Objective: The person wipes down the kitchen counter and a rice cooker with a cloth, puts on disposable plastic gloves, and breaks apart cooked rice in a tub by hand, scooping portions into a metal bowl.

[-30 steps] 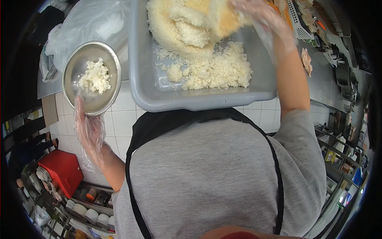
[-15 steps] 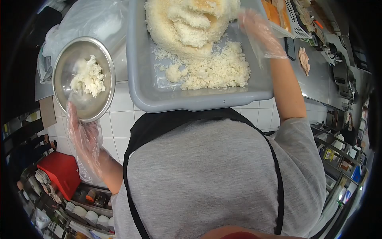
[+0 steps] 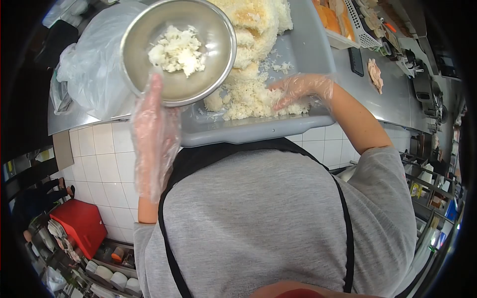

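Note:
My left hand (image 3: 153,131), in a clear plastic glove, grips the near rim of a steel bowl (image 3: 214,79). A clump of white cooked rice (image 3: 180,52) lies in the bowl, which is over the left part of a large grey tub (image 3: 303,54). My right hand (image 3: 300,90), also gloved, is down in the tub. Its bent fingers close around part of the loose rice (image 3: 243,102) near the front wall, and the fingertips are partly hidden in it. A taller mound of rice (image 3: 261,42) stands behind, partly covered by the bowl.
Clear plastic bags (image 3: 102,59) lie left of the tub. On the steel counter (image 3: 392,102) at right are a dark phone (image 3: 356,61), a crumpled glove (image 3: 375,75) and a white basket (image 3: 361,27). A red box (image 3: 79,226) stands at lower left.
My left hand has brought the bowl up and right, over the tub's left side. My right hand has come down and left from the tub's far right side into the loose rice.

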Demonstrator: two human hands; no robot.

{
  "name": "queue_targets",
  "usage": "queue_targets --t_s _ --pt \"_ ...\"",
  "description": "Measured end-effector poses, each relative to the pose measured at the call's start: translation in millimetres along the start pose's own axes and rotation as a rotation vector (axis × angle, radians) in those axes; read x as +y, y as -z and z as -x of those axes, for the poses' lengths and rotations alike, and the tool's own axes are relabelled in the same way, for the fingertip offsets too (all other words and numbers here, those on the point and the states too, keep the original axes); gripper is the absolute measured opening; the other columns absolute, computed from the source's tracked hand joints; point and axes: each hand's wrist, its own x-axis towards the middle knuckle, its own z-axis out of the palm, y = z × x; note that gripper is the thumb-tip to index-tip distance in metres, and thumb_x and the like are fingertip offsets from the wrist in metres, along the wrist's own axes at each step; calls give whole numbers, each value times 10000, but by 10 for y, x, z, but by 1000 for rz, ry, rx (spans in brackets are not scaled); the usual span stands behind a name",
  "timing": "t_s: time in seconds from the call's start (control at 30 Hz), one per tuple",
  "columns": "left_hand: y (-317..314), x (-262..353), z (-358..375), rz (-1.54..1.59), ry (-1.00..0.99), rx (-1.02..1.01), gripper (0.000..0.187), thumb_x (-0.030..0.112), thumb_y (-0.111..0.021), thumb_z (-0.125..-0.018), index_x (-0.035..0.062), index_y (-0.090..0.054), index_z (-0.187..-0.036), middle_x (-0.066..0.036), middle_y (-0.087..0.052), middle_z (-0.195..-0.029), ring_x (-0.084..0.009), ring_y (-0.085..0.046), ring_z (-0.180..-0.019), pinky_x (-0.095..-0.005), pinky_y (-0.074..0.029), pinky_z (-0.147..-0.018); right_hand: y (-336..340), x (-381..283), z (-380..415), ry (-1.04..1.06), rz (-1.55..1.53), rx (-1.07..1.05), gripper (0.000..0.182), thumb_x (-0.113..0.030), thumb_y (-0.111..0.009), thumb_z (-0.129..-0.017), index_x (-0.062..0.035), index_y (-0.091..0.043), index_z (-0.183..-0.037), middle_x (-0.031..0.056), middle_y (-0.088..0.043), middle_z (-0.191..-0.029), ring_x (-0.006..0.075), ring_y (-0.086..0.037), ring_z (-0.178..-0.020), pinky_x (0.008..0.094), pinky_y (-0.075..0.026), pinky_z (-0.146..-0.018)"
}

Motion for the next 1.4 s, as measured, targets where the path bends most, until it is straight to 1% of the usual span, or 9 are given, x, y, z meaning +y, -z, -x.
queue_targets --t_s 0.07,0.2,0.37,0.63,0.77,0.9,0.97,1.13,1.4 --pt "-73 62 9 255 230 -11 475 43 -589 -852 96 -455 -1305 -152 -561 -1163 -260 -565 -1043 -342 -475 -867 -18 3 -76 -2 -6 -49 938 -530 -723 -676 12 -361 -1349 218 -410 -1356 331 -391 -1265 381 -300 -1052" --pt "-150 172 26 -633 -322 11 495 -11 -576 -828 96 -455 -1296 -216 -529 -1161 -362 -527 -1033 -416 -453 -877 -56 9 -185 85 -43 -112 981 -518 -746 -657 4 -325 -1374 228 -408 -1356 320 -408 -1255 373 -303 -1049" --pt "-342 511 -171 571 414 -4 632 229 -523 -924 101 -159 -1425 -151 -433 -1297 -211 -440 -1181 -359 -347 -1033 6 41 -269 201 -475 -458 949 -421 -769 -651 -22 -321 -1387 191 -462 -1326 322 -382 -1275 396 -297 -1046" --pt "-423 447 -206 636 386 -163 688 210 -586 -878 86 -187 -1425 -153 -388 -1337 -206 -379 -1253 -337 -327 -1058 120 100 -199 105 -549 -285 987 -176 -841 -547 9 -328 -1370 211 -579 -1150 293 -552 -1100 433 -452 -901" --pt "-389 541 -230 651 508 -315 703 230 -602 -865 74 -202 -1421 -145 -441 -1298 -201 -435 -1207 -316 -393 -1004 302 -129 111 202 -455 28 961 -233 -807 -593 -62 -308 -1396 275 -465 -1275 386 -478 -1160 514 -347 -1007" --pt "-370 565 -224 686 696 -337 586 219 -650 -832 15 -388 -1315 -131 -552 -1160 -191 -578 -1003 -305 -504 -826 344 -581 202 201 -963 45 857 -211 -843 -535 -34 -472 -1288 181 -566 -1176 300 -532 -1128 399 -439 -955" --pt "-357 480 -245 599 741 -355 483 227 -660 -824 -4 -491 -1213 -109 -598 -1058 -156 -627 -829 -240 -537 -628 333 -818 224 429 -160 580 762 -315 -823 -565 -129 -542 -1248 160 -505 -1267 291 -483 -1188 406 -403 -1003" --pt "-344 572 -235 690 731 -266 436 201 -660 -818 -19 -512 -1164 -107 -607 -1005 -148 -628 -772 -231 -536 -597 225 -987 415 481 50 685 623 -449 -730 -672 -194 -573 -1218 192 -438 -1334 340 -437 -1231 443 -360 -1024" --pt "-377 335 -210 836 637 -58 415 161 -624 -838 -49 -485 -1168 -148 -579 -1066 -188 -611 -919 -250 -544 -698 193 21 452 -45 -721 686 552 -457 -650 -787 -75 -581 -1179 113 -573 -1202 266 -530 -1121 380 -439 -909"
